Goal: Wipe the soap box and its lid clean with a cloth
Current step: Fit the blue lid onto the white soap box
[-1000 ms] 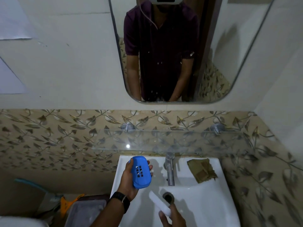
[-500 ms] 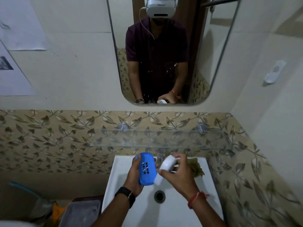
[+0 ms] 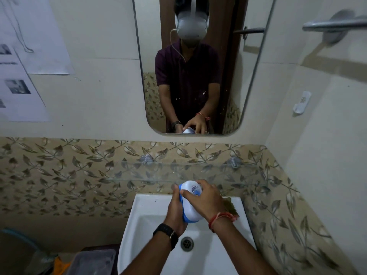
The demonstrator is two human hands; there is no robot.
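Both hands hold the soap box point(image 3: 191, 205) up over the white sink point(image 3: 139, 219). The left hand point(image 3: 175, 211) wraps around the blue bottom part from the left side. The right hand point(image 3: 206, 199) is curled over the white lid point(image 3: 191, 192), which sits on the blue part. The lid has a small dark picture on it. A brown cloth point(image 3: 230, 207) lies on the back edge of the sink, just behind the right wrist. The drain point(image 3: 187, 243) is below the hands
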